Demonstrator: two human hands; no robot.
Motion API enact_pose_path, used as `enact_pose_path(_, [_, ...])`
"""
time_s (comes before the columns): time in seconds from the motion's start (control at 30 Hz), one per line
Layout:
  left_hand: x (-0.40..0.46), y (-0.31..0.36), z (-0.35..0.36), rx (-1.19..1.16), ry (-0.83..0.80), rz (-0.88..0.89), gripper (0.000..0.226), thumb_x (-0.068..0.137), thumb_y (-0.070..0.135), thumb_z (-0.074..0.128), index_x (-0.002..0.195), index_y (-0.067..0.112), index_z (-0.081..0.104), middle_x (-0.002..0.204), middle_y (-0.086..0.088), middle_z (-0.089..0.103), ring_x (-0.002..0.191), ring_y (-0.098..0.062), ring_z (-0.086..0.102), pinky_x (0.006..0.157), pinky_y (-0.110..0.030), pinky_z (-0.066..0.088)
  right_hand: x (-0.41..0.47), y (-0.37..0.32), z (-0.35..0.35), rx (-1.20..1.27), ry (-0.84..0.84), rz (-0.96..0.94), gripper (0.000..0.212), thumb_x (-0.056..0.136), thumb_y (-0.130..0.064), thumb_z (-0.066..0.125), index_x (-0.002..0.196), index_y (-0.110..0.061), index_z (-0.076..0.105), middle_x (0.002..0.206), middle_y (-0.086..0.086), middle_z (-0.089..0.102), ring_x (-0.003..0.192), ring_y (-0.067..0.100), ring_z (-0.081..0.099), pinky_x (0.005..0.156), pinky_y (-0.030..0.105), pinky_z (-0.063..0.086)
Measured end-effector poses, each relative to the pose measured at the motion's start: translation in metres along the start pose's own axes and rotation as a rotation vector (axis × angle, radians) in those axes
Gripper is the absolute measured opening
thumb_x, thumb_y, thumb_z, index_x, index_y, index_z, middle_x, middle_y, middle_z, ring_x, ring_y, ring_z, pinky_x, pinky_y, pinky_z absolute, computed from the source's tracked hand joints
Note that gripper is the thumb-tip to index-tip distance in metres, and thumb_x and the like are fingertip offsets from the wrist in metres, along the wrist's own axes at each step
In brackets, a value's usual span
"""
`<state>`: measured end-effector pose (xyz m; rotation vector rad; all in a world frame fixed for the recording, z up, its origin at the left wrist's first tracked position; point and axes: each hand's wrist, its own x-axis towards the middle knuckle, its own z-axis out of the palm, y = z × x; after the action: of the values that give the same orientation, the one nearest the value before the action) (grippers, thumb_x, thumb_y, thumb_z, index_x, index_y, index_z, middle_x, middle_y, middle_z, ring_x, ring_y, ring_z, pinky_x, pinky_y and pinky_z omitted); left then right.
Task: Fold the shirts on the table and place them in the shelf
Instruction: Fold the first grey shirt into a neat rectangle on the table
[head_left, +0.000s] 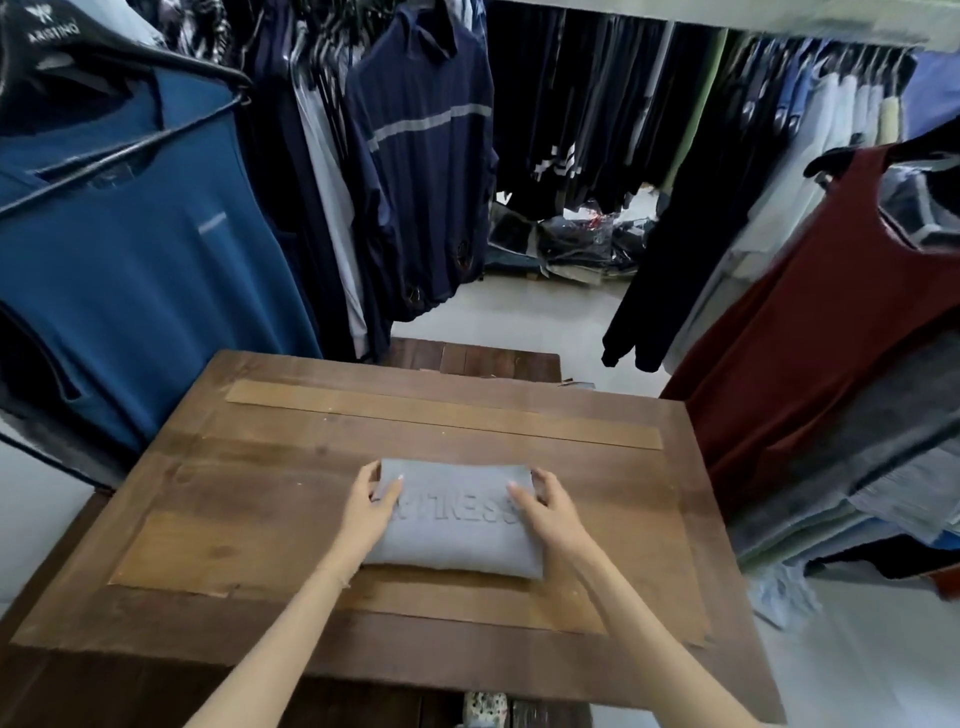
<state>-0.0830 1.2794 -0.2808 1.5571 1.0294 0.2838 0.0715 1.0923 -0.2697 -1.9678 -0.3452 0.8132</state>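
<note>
A grey shirt (457, 530) with raised lettering lies folded into a compact rectangle near the middle of the wooden table (291, 467). My left hand (371, 506) grips its left end, thumb on top and fingers curled round the edge. My right hand (545, 506) grips the right end the same way. Both forearms reach in from the near edge of the table. No shelf is plainly in view.
Hanging clothes crowd both sides: a blue shirt (140, 291) at the left, a navy striped jacket (426, 156) behind, a dark red top (831, 322) at the right. Stacked folded garments (857, 499) lie at the right. Packaged clothes (571, 244) sit on the floor beyond.
</note>
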Motion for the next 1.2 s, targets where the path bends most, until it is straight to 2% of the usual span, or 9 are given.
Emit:
enact_pose_path(0.1, [0.0,-0.011,0.01,-0.032,0.096,0.026,0.043,0.096,0.028,0.053,0.134,0.023,0.036,0.102,0.0,0.063,0.091,-0.021,0.063,0.079,-0.041,0.05,0.008,0.021,0.016,-0.014,0.101,-0.014,0.05,0.091,-0.033,0.062,0.135,-0.019,0.043,0.113,-0.015,0.057,0.113,0.016,0.055,0.105,0.039,0.04])
enact_pose_path(0.2, [-0.004,-0.013,0.011,-0.011,0.139,0.087,0.028,0.096,0.029,0.052,0.119,0.022,0.037,0.091,0.003,0.062,0.079,-0.017,0.061,0.065,-0.029,0.047,0.006,0.025,0.024,0.096,0.247,-0.013,0.031,0.092,-0.03,0.06,0.12,-0.021,0.048,0.092,-0.011,0.064,0.097,0.018,0.061,0.088,0.029,0.047])
enact_pose_path(0.33, [-0.007,-0.02,0.009,0.093,0.285,0.078,0.024,0.092,0.031,0.058,0.102,0.014,0.045,0.089,-0.005,0.063,0.082,-0.024,0.06,0.064,-0.033,0.042,0.001,0.019,0.032,0.099,0.389,-0.069,0.018,0.092,-0.028,0.061,0.092,-0.011,0.054,0.079,-0.002,0.064,0.075,0.013,0.06,0.062,0.014,0.042])
enact_pose_path(0.47, [-0.007,-0.018,0.008,0.101,0.226,0.13,0.018,0.093,0.028,0.058,0.084,0.014,0.052,0.072,-0.004,0.062,0.071,-0.02,0.057,0.057,-0.026,0.037,-0.001,0.016,0.041,0.025,0.458,-0.111,0.022,0.096,-0.026,0.053,0.085,-0.007,0.05,0.068,-0.004,0.057,0.066,0.008,0.054,0.058,0.027,0.031])
enact_pose_path(0.6, [-0.005,-0.008,0.011,0.123,0.173,0.255,0.014,0.094,0.027,0.054,0.084,0.021,0.047,0.06,-0.01,0.048,0.054,-0.009,0.039,0.052,-0.027,0.032,-0.01,0.018,0.046,0.045,0.577,-0.127,0.018,0.099,-0.024,0.047,0.088,-0.011,0.044,0.064,-0.003,0.053,0.058,0.007,0.052,0.052,0.028,0.029])
enact_pose_path(0.77, [-0.006,-0.019,0.014,0.244,0.17,0.262,0.01,0.096,0.024,0.051,0.091,0.02,0.044,0.062,0.004,0.049,0.054,-0.011,0.045,0.052,-0.028,0.033,-0.016,0.019,0.051,0.07,0.63,-0.129,0.006,0.098,-0.021,0.048,0.096,-0.018,0.043,0.069,-0.005,0.058,0.061,0.008,0.056,0.055,0.03,0.033])
enact_pose_path(0.9, [-0.003,-0.021,0.014,0.276,0.151,0.253,0.007,0.099,0.023,0.045,0.1,0.017,0.048,0.08,0.004,0.059,0.071,-0.013,0.054,0.062,-0.035,0.037,-0.008,0.012,0.044,0.206,0.612,-0.019,0.022,0.095,-0.025,0.056,0.114,-0.02,0.046,0.075,-0.006,0.06,0.072,0.004,0.056,0.063,0.017,0.038])
enact_pose_path(1.07, [0.007,-0.01,0.011,0.282,0.166,0.192,0.045,0.099,0.042,0.038,0.07,0.007,0.043,0.06,-0.007,0.049,0.063,-0.024,0.049,0.058,-0.036,0.032,0.015,0.003,0.021,0.173,0.502,0.111,0.03,0.087,-0.047,0.063,0.095,-0.018,0.063,0.081,-0.002,0.064,0.08,0.012,0.059,0.071,0.025,0.04])
enact_pose_path(1.2, [0.017,-0.001,0.013,0.317,0.211,0.196,0.049,0.099,0.039,0.041,0.06,0.012,0.03,0.051,-0.001,0.034,0.051,-0.018,0.034,0.051,-0.034,0.027,0.03,0.001,0.017,0.018,0.474,0.134,0.028,0.089,-0.043,0.061,0.091,-0.015,0.063,0.085,-0.001,0.064,0.086,0.018,0.056,0.073,0.028,0.036])
